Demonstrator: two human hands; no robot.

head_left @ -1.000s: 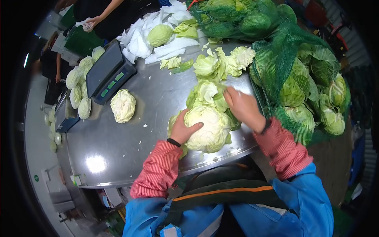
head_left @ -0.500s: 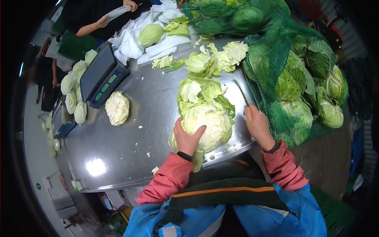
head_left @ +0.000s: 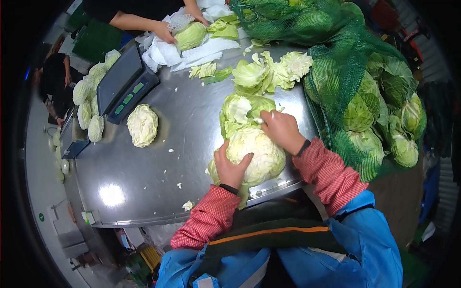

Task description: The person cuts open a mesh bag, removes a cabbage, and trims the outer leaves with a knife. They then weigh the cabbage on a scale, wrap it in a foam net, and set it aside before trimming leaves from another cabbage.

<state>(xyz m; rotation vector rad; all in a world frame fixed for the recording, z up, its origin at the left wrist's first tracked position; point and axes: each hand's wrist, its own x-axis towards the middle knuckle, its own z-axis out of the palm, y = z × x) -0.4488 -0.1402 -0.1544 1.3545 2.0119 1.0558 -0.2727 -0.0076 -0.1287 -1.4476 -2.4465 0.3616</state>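
A pale, trimmed cabbage (head_left: 261, 156) lies on the metal table near its front edge, with loose green leaves (head_left: 254, 104) behind and under it. My left hand (head_left: 232, 167) grips its left side, the thumb on top. At the cabbage's upper right, my right hand (head_left: 282, 129) is closed on a thin knife, which the fingers mostly hide; its blade cannot be made out now. More peeled leaves (head_left: 269, 73) lie farther back. Another peeled cabbage (head_left: 142, 126) sits apart on the left.
Green net sacks of cabbages (head_left: 357, 108) stand at the right and back. On the left are a scale (head_left: 126, 91) and net-wrapped cabbages (head_left: 82, 92). Across the table, a co-worker's hands (head_left: 165, 32) touch a cabbage (head_left: 190, 36) on white netting. Another person stands far left.
My right hand has moved left from beside the sack to the cabbage's upper edge. My left hand keeps its hold. The co-worker's hands have come down to the far cabbage with the white netting.
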